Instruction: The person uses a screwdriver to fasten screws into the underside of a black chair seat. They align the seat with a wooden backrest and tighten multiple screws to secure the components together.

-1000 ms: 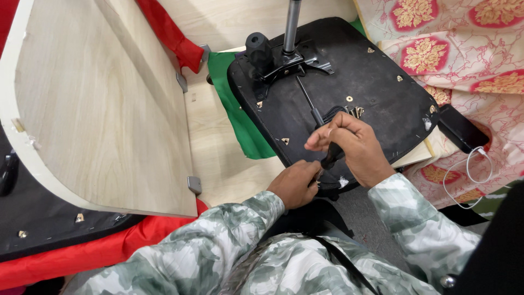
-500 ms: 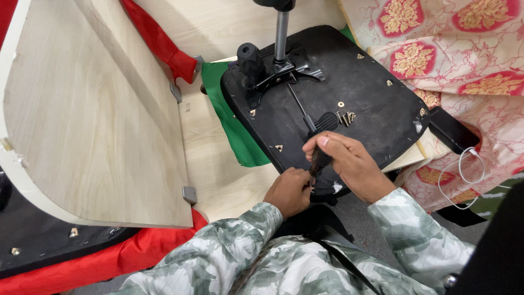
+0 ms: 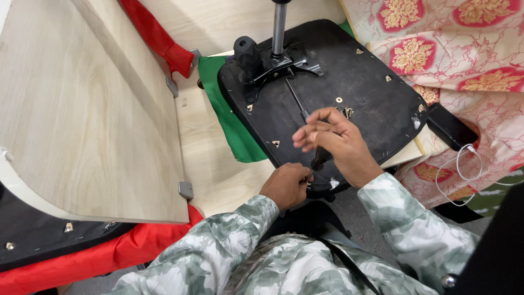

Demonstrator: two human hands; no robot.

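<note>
A black chair seat (image 3: 371, 71) lies upside down, with its metal mechanism (image 3: 273, 63) and gas column (image 3: 279, 24) at the far end. My right hand (image 3: 341, 145) hovers over the seat's near part, its fingers blurred and loosely curled around a screwdriver with a black handle (image 3: 320, 158). The tool's thin shaft (image 3: 295, 98) runs toward the mechanism. My left hand (image 3: 286, 186) rests at the seat's near edge with its fingertips pinched together there; what they hold is hidden. Small brass fittings (image 3: 349, 112) dot the seat's underside.
A large pale wooden panel (image 3: 82, 109) leans at the left, over a black padded part (image 3: 33, 240) and red cloth (image 3: 82, 262). Green cloth (image 3: 229, 114) lies under the seat. Floral fabric (image 3: 464, 49), a black armrest pad (image 3: 450, 128) and a white cable (image 3: 461, 175) sit at the right.
My right hand has lifted slightly and its fingers have spread and shifted on the screwdriver. My left hand stays at the seat's near edge. The view has tilted down a little.
</note>
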